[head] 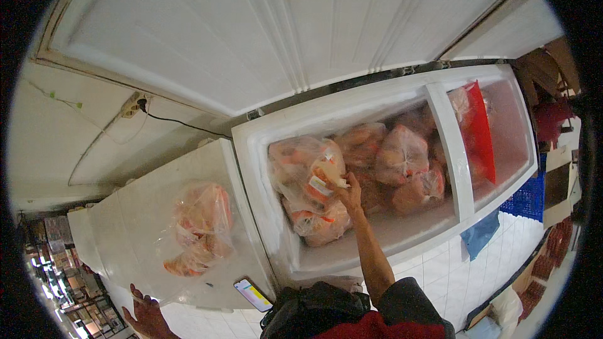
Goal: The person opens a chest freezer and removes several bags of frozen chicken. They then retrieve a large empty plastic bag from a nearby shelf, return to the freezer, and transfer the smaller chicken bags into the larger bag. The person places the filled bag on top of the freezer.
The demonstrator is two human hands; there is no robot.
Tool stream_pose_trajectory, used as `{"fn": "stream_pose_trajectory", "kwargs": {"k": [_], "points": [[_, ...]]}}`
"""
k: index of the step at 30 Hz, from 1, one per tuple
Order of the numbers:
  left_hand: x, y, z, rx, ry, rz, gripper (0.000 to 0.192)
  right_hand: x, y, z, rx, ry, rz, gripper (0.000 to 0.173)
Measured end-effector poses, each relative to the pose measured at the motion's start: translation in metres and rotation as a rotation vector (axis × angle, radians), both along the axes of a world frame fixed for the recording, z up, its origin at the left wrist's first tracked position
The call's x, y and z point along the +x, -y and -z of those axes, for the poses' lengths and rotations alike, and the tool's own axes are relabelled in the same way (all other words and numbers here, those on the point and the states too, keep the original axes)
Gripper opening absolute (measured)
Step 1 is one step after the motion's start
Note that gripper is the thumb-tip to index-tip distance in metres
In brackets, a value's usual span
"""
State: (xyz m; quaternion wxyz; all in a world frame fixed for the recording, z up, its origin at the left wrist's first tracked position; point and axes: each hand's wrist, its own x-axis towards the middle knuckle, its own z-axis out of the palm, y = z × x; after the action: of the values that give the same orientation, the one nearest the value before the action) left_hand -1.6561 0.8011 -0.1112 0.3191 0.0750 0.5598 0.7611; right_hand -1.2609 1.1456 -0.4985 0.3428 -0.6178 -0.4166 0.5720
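Note:
My right hand [351,195] reaches into an open chest freezer [264,216]. Its fingers pinch the gathered end of a small plastic packet [324,176] with orange contents and a white label. Under and around this packet lie clear plastic bags [301,150] of pale, orange-tinted food, which I cannot identify. On a white surface [122,230] to the left, a clear plastic bag [205,216] holds similar orange packs. My left hand [146,313] hovers at that surface's front edge, fingers apart. Thin clear film runs close to it; whether they touch is unclear.
The freezer's raised lid [292,23] rises behind. A divider [452,150] separates a right compartment containing a red panel [478,132]. A phone [253,294] lies near the front edge. A power strip [132,106] hangs on the wall. A blue crate [523,202] stands right.

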Motion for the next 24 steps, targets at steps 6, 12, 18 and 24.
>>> {"fn": "stream_pose_trajectory", "kwargs": {"k": [6,12,18,24], "points": [[0.004,-0.012,0.003,0.052,0.074,0.006,0.067,-0.013,-0.079,0.003,0.232,0.192,-0.651,0.073],[0.016,-0.008,0.0,0.111,0.146,-0.047,0.065,-0.061,-0.139,0.03,0.219,0.504,-1.011,0.078],[0.008,-0.002,0.008,0.175,0.156,-0.007,0.064,-0.068,-0.113,0.051,0.286,0.682,-0.903,0.084],[-0.006,-0.007,0.009,0.291,0.354,0.156,0.069,-0.054,-0.104,0.065,0.342,0.759,-0.807,0.089]]}}
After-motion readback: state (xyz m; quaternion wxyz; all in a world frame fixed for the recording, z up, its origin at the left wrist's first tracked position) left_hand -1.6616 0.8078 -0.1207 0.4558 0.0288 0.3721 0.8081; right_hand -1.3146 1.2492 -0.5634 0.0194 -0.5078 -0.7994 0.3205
